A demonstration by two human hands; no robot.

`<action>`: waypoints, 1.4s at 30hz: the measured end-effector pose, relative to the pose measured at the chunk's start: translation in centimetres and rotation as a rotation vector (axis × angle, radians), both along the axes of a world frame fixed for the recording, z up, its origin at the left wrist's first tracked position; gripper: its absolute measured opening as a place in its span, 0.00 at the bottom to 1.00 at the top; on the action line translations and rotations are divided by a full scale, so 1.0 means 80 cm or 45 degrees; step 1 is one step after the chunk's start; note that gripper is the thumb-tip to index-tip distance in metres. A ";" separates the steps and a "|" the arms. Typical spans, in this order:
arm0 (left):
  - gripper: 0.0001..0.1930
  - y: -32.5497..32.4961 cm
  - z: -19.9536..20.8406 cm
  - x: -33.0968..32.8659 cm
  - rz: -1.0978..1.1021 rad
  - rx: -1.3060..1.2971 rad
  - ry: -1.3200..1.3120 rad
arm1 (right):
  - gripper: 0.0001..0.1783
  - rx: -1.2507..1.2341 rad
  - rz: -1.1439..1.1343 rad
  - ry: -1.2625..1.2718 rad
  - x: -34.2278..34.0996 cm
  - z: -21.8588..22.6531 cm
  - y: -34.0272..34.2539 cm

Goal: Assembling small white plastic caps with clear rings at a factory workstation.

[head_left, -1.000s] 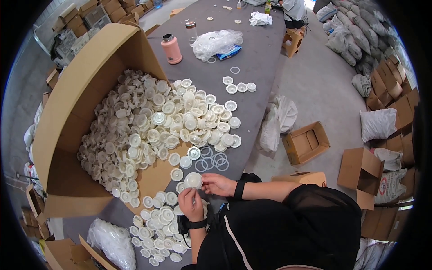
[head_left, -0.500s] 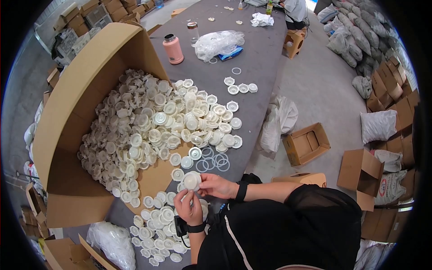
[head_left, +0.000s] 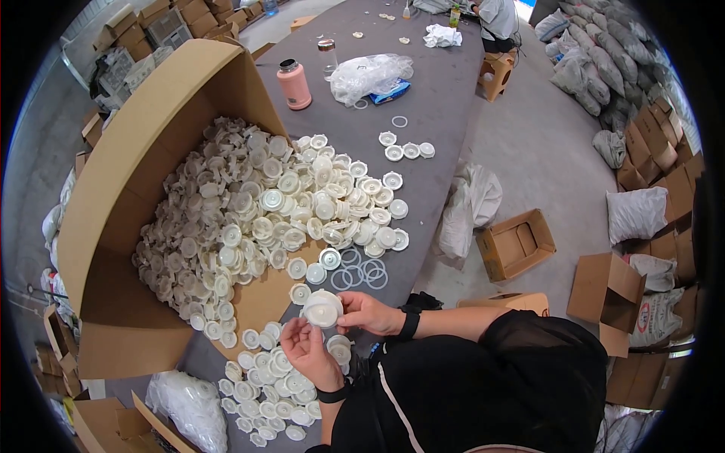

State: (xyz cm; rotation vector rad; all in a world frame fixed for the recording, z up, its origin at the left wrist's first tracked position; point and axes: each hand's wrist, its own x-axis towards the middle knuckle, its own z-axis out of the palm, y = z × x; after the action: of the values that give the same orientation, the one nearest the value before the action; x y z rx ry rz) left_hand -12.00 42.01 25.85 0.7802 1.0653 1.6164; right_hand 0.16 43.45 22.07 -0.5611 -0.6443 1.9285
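Note:
A round white plastic cap (head_left: 322, 309) is pinched between the thumb and fingers of my right hand (head_left: 370, 314), its flat face turned up. Just below it, my left hand (head_left: 308, 352) is open, palm up, with fingers loosely curled and apart; its thumb tip is close to the cap's lower edge. Whether they touch I cannot tell. Beyond my hands, several translucent sealing rings (head_left: 359, 270) lie on the grey table. Beside and partly under my left hand, a spread of white caps (head_left: 264, 389) covers the near part of the table.
A large cardboard box (head_left: 106, 189) lies tipped on the left, a heap of caps (head_left: 249, 204) spilling from it. Farther back are a pink bottle (head_left: 294, 85), a clear bottle (head_left: 327, 60) and a plastic bag (head_left: 370, 78). An opened carton (head_left: 516, 244) sits on the floor to the right.
My left hand has let go of the cap, moved slightly left and down, and opened. The cap stays in my right hand. The whole view has shifted slightly.

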 end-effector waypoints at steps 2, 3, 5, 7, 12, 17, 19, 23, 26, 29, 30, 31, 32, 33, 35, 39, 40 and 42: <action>0.12 0.001 0.016 0.003 0.003 -0.077 -0.212 | 0.11 0.040 0.006 -0.014 0.001 0.001 0.000; 0.12 0.000 0.014 0.001 0.002 -0.076 -0.213 | 0.11 0.050 0.011 -0.023 0.002 0.002 0.000; 0.12 -0.004 0.007 -0.007 -0.030 -0.080 -0.195 | 0.12 0.061 0.015 -0.032 0.004 0.006 -0.001; 0.12 -0.006 0.006 -0.011 -0.022 -0.080 -0.203 | 0.14 0.069 0.047 0.001 0.006 0.014 -0.002; 0.11 -0.009 0.013 -0.011 -0.043 -0.124 -0.297 | 0.16 0.119 0.073 -0.006 0.007 0.015 -0.005; 0.08 -0.012 0.011 -0.013 -0.029 -0.106 -0.372 | 0.17 0.189 0.077 -0.016 0.011 0.015 -0.008; 0.08 -0.014 0.009 -0.015 -0.042 -0.093 -0.343 | 0.17 0.236 0.118 -0.047 0.012 0.016 -0.008; 0.07 -0.016 0.017 -0.005 0.074 -0.058 -0.183 | 0.16 0.231 0.107 -0.073 0.011 0.025 -0.011; 0.08 -0.017 0.006 -0.008 0.098 0.049 -0.103 | 0.14 0.229 0.101 -0.015 0.008 0.028 -0.014; 0.08 -0.014 0.025 0.002 0.027 0.005 -0.212 | 0.13 0.246 0.038 -0.069 0.003 0.030 -0.016; 0.08 -0.014 0.031 0.003 0.025 0.005 -0.213 | 0.12 0.242 0.030 -0.046 0.003 0.033 -0.016; 0.08 -0.015 0.036 0.004 -0.083 -0.052 -0.283 | 0.12 0.238 0.021 -0.022 0.003 0.034 -0.016; 0.09 -0.015 0.039 0.004 -0.191 -0.109 -0.352 | 0.12 0.238 0.019 -0.023 0.004 0.033 -0.016; 0.09 -0.016 0.031 0.001 -0.185 -0.107 -0.352 | 0.12 0.231 0.017 -0.035 0.003 0.033 -0.015; 0.11 -0.016 0.007 -0.005 -0.186 -0.090 -0.288 | 0.13 0.222 0.009 -0.049 0.001 0.035 -0.016; 0.11 -0.017 0.001 -0.005 -0.221 -0.154 -0.332 | 0.15 0.028 -0.068 -0.056 -0.006 0.034 -0.019; 0.10 -0.018 0.000 -0.005 -0.218 -0.164 -0.320 | 0.16 0.017 -0.076 -0.063 -0.007 0.033 -0.019; 0.10 -0.018 0.000 -0.003 -0.214 -0.174 -0.309 | 0.16 0.014 -0.071 -0.084 -0.007 0.031 -0.019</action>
State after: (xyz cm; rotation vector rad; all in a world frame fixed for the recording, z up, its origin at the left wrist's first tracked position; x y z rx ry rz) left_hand -12.21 40.59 25.82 0.5514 0.9005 1.4379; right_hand -0.44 41.92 24.58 -0.6314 -0.6743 1.8597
